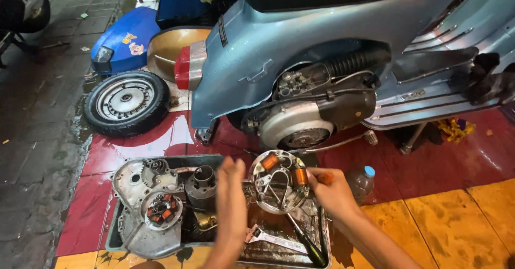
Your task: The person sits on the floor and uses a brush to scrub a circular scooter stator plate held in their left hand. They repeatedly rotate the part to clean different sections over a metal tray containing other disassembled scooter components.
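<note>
Wet red-and-yellow floor beside a blue scooter [322, 43]: over the parts tray [115, 237], the left hand [232, 186] steadies a round stator plate [278, 182] with 2 orange coils; the right hand [333, 193] closes around an orange-handled tool, seemingly working it.

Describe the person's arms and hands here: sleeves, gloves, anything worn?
Both forearms are bare as far as the frame shows, with no sleeves in view. The left hand and right hand have no gloves. No watch, ring or band can be made out on either.
</note>
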